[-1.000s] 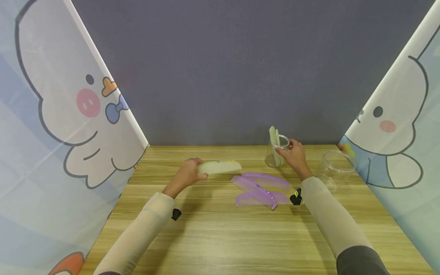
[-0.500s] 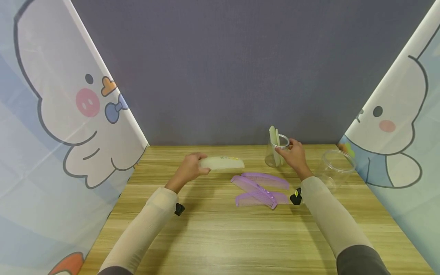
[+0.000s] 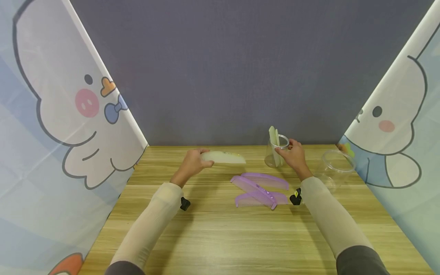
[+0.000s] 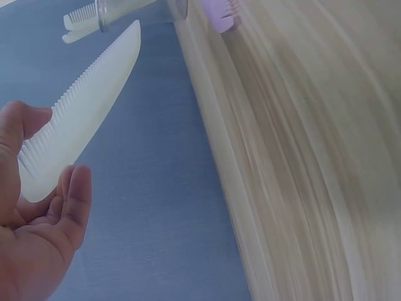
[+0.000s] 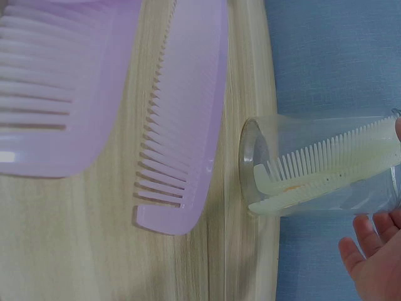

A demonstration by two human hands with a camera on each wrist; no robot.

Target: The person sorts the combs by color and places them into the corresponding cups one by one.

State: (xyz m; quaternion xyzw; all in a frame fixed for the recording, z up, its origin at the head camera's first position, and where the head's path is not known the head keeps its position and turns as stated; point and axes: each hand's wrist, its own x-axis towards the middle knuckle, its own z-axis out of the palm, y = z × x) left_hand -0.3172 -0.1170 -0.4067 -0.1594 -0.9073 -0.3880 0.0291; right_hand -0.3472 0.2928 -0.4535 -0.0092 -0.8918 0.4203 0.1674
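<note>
My left hand [image 3: 194, 163] pinches one end of a pale green comb [image 3: 225, 157], held in the air over the back of the table. In the left wrist view the comb [image 4: 84, 110] slants upward, its teeth on the thumb side. At the back right, my right hand [image 3: 292, 156] holds the rim of a clear plastic cup [image 3: 269, 157]. Two pale green combs [image 3: 274, 137] stand in that cup, leaning on its left side. Inside the cup [image 5: 326, 125] the right wrist view shows their lower ends at the bottom. Several purple combs [image 3: 252, 187] lie overlapping in front of it.
A second, wider clear container [image 3: 338, 162] stands to the right, beside my right forearm. The wooden tabletop [image 3: 220, 236] ends at a dark grey panel [image 3: 220, 76] behind. Cartoon-printed cloths [image 3: 113, 149] flank both sides.
My left hand has carried the pale green comb a little to the right and toward the back. The right hand and the cup have stayed in place.
</note>
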